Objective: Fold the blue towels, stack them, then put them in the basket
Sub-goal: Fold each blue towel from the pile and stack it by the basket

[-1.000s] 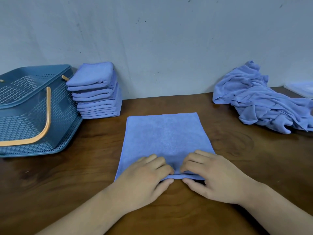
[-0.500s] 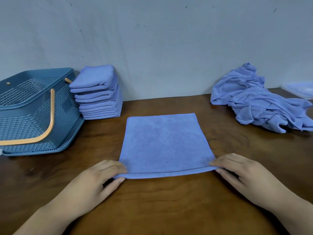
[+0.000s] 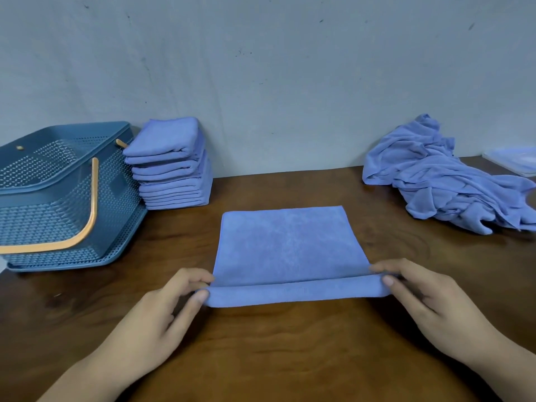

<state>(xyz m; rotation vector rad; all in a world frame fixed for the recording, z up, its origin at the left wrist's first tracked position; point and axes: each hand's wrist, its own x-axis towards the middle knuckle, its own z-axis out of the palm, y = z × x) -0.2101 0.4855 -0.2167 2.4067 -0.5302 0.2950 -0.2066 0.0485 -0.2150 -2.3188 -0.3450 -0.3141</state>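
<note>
A blue towel (image 3: 287, 245) lies folded flat in the middle of the wooden table (image 3: 275, 352). Its near edge is lifted slightly off the wood. My left hand (image 3: 162, 317) pinches the near left corner between thumb and fingers. My right hand (image 3: 420, 300) pinches the near right corner the same way. A stack of several folded blue towels (image 3: 171, 166) stands at the back left against the wall. Beside it on the left sits the blue perforated basket (image 3: 58, 204) with an orange handle, tipped toward me. A heap of unfolded blue towels (image 3: 446, 181) lies at the back right.
A grey wall (image 3: 275, 82) runs along the table's far edge. A pale flat lid or tray (image 3: 513, 159) shows at the far right edge behind the heap. Bare wood stretches between the towel and me.
My hands slid from the middle of the towel's near edge out to its two corners. They now pinch the corners and have raised the near edge a little.
</note>
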